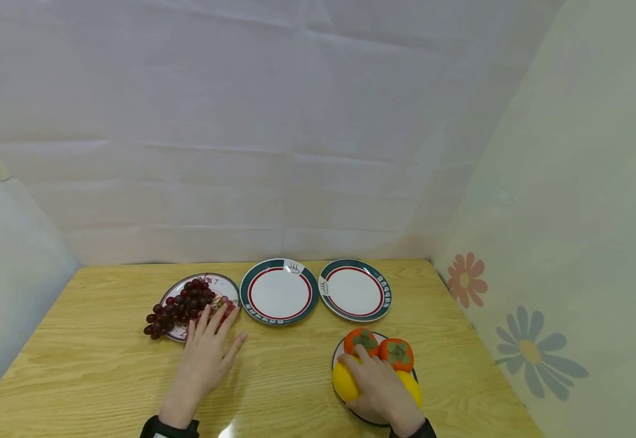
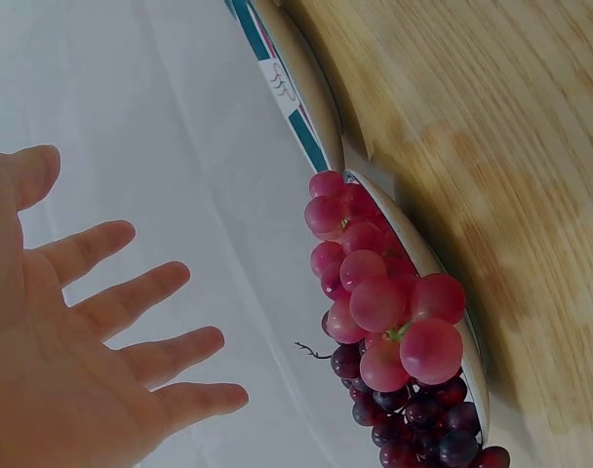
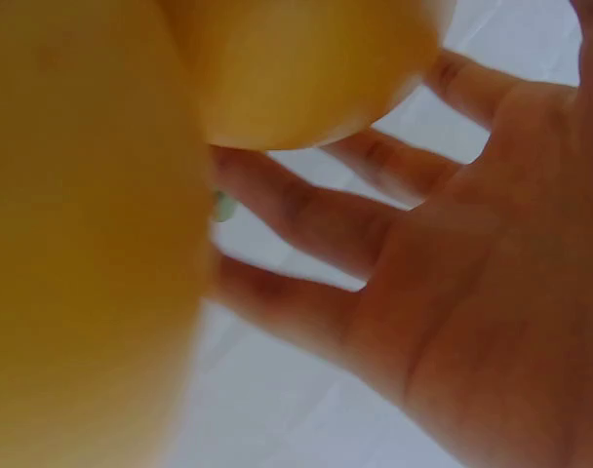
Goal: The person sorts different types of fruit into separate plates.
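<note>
Pale sheeting [image 1: 285, 121] backs a wood-grained table [image 1: 285, 383] in my head view. Dark grapes [image 1: 186, 302] overhang the left rim of a plate [image 1: 220, 283], near which my remote left hand [image 1: 204, 354] spreads its fingers. Two green-rimmed plates, one central [image 1: 279, 292] and one to its right [image 1: 355, 291], stand behind. Nearer, at right, a round dish [image 1: 369, 421] bears two persimmons [image 1: 397, 354] and two yellow fruits [image 1: 345, 382], with the right hand [image 1: 379, 386] over the left yellow one. From the left wrist, I see fingers splayed and released, apart from pink grapes [image 2: 375, 292] heaped beside the dark ones. From the right wrist, blurred yellow fruits hide some fingertips; whether they grasp I cannot tell.
</note>
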